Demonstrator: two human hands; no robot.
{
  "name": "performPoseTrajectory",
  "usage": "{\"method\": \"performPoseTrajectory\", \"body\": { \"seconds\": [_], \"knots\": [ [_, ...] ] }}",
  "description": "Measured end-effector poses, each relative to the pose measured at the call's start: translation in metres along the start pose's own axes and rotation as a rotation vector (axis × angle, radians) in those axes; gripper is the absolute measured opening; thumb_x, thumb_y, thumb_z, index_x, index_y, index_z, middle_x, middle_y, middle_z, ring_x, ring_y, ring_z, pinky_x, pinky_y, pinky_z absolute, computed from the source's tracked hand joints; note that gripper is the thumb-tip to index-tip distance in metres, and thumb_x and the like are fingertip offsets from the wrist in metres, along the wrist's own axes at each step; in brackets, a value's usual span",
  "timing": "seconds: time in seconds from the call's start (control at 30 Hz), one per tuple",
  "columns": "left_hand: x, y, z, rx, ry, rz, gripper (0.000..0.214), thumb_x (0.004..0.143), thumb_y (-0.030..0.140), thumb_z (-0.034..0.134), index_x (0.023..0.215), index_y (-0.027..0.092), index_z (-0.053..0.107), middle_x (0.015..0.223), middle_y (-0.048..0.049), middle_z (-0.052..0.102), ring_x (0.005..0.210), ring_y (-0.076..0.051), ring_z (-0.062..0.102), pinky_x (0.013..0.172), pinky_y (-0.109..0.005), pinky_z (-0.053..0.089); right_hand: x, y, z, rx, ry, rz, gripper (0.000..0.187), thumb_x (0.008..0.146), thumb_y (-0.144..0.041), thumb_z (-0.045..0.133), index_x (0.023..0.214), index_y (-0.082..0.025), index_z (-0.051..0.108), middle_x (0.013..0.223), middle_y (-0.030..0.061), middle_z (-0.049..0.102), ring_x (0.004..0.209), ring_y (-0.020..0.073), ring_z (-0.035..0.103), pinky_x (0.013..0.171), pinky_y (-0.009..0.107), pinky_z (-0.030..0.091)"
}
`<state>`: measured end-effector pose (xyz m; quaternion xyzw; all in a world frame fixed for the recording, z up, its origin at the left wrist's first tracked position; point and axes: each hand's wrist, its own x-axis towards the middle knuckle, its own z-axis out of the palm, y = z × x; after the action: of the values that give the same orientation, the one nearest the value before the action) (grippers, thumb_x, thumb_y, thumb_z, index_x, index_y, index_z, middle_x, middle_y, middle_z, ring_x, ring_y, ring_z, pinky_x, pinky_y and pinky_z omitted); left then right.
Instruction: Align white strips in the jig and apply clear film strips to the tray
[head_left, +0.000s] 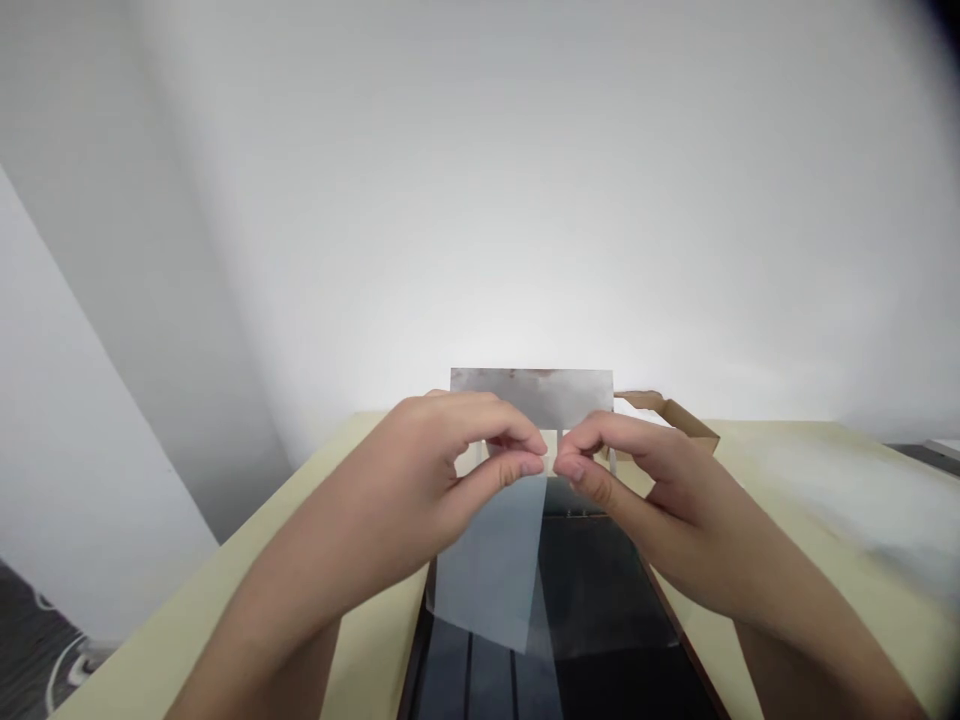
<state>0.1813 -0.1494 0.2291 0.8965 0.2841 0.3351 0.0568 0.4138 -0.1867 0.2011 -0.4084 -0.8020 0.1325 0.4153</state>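
The white wall (540, 190) is filling most of my view, with a pale grey panel surface (82, 430) slanting down at the left. Below, a pale yellow table (367, 650) is running from the near edge back to the wall.

A long black tray-like panel (615, 690) with brown edges is lying lengthwise on the table, at centre near; lighter stripes are showing on its left half. At the right, a clear, blurred plastic-like sheet (862, 510) is covering part of the tabletop.

Both hands are working at centre, above the black panel, fingertips almost meeting. The left hand (450, 470) is pinching narrowly, thumb against forefinger, holding the top of a translucent film (487, 570). The film is hanging below those fingertips, over the left half of the black panel, its lower edge slanting. The right hand (667, 490) is likewise closing thumb and forefinger in a narrow pinch, just right of the left; I cannot tell whether anything thin is sitting between them.

Beyond the hands, a grey, metallic-looking plate (532, 395) is standing upright. An open cardboard box (690, 425) is sitting far right of it. A white cable (56, 680) is curling low at the near left.
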Motion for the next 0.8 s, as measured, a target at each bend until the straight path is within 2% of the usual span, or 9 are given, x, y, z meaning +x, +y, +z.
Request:
{"method": "performPoseTrajectory", "body": {
  "seconds": [0.13, 0.3, 0.5, 0.67, 0.8],
  "knots": [
    [0.002, 0.001, 0.003, -0.003, 0.032, 0.059, 0.013, 0.103, 0.025, 0.063, 0.098, 0.033, 0.072, 0.091, 0.0088, 0.074, 0.082, -0.012, 0.065, 0.078, -0.025, 0.047, -0.001, 0.000, -0.002, 0.117, -0.057, 0.029, 0.022, 0.107, -0.043, 0.054, 0.096, -0.029, 0.066, 0.080, -0.0031, 0.060, 0.073, 0.0140, 0.051, 0.062, 0.027, 0.041],
    [0.002, 0.005, 0.004, -0.042, 0.085, 0.133, 0.015, 0.103, 0.023, 0.062, 0.098, 0.031, 0.073, 0.092, 0.0075, 0.075, 0.085, -0.012, 0.066, 0.087, -0.026, 0.047, 0.000, 0.001, -0.003, 0.175, -0.033, 0.031, 0.022, 0.107, -0.041, 0.055, 0.094, -0.027, 0.067, 0.083, -0.0013, 0.062, 0.078, 0.0153, 0.051, 0.063, 0.027, 0.040],
    [0.002, 0.010, 0.003, -0.051, 0.106, 0.164, 0.013, 0.101, 0.021, 0.065, 0.099, 0.031, 0.073, 0.091, 0.0072, 0.076, 0.084, -0.012, 0.065, 0.089, -0.027, 0.048, -0.001, 0.001, -0.007, 0.361, -0.089, 0.021, 0.024, 0.105, -0.044, 0.059, 0.092, -0.025, 0.066, 0.080, -0.0015, 0.058, 0.073, 0.0134, 0.049, 0.063, 0.027, 0.040],
    [0.002, 0.011, 0.005, -0.027, 0.116, 0.145, 0.009, 0.101, 0.026, 0.067, 0.098, 0.030, 0.074, 0.090, 0.0067, 0.075, 0.082, -0.012, 0.065, 0.086, -0.026, 0.047, -0.001, 0.003, -0.007, 0.246, -0.030, 0.025, 0.024, 0.105, -0.043, 0.058, 0.093, -0.026, 0.068, 0.082, -0.0011, 0.061, 0.077, 0.0146, 0.052, 0.064, 0.027, 0.042],
    [0.001, 0.010, 0.005, -0.017, 0.098, 0.116, 0.009, 0.101, 0.026, 0.067, 0.099, 0.031, 0.074, 0.092, 0.0065, 0.075, 0.083, -0.012, 0.065, 0.082, -0.026, 0.047, -0.001, 0.003, -0.006, 0.214, -0.029, 0.019, 0.023, 0.105, -0.043, 0.058, 0.093, -0.027, 0.068, 0.081, -0.0017, 0.061, 0.078, 0.0146, 0.053, 0.065, 0.026, 0.043]
  ]
}}
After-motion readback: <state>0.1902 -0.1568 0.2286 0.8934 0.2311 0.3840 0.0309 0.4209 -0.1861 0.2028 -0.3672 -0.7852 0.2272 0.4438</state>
